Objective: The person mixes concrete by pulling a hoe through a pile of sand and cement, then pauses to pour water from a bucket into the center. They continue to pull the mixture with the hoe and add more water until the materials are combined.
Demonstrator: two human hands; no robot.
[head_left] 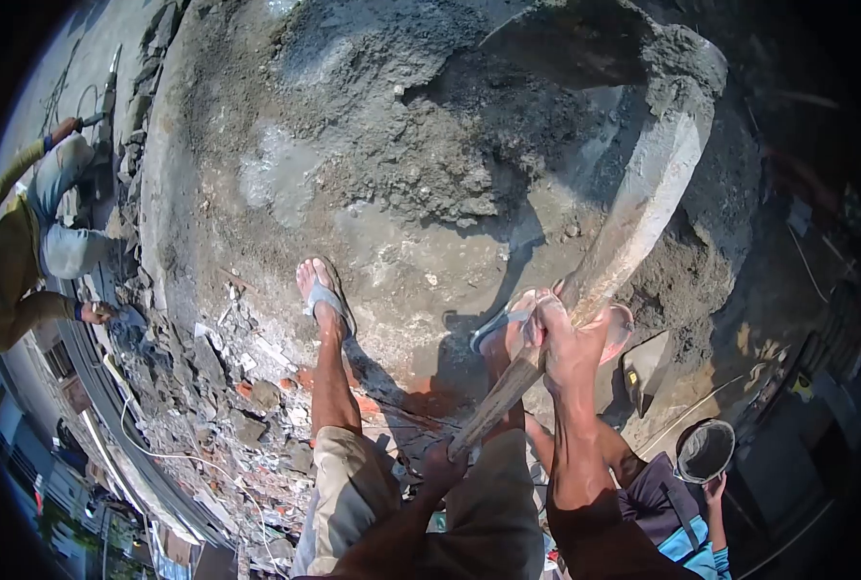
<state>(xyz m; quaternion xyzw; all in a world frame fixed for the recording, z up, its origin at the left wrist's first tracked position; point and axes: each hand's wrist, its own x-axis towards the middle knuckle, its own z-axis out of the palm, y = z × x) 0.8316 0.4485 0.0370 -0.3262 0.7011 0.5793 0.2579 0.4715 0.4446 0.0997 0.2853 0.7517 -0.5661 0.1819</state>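
Note:
A hoe (648,184) with a long wooden handle slants across the view. Its dark, wide blade (580,43) is at the top, with wet grey mortar caked where it joins the handle. My right hand (571,333) is closed around the middle of the handle. Lower down, near my thighs, my left hand (442,469) grips the handle's end, partly in shadow. In front of my sandalled feet lies a heap of wet grey mortar (430,155). The blade appears to be raised over the far side of this heap, casting a shadow.
At left, a person (10,261) crouches by broken slabs, holding tools. Rubble (228,387) and a white cable lie left of my feet. Close by at lower right, another person (658,512) holds a round pan (706,451). A dark flat piece (646,375) lies beside my right foot.

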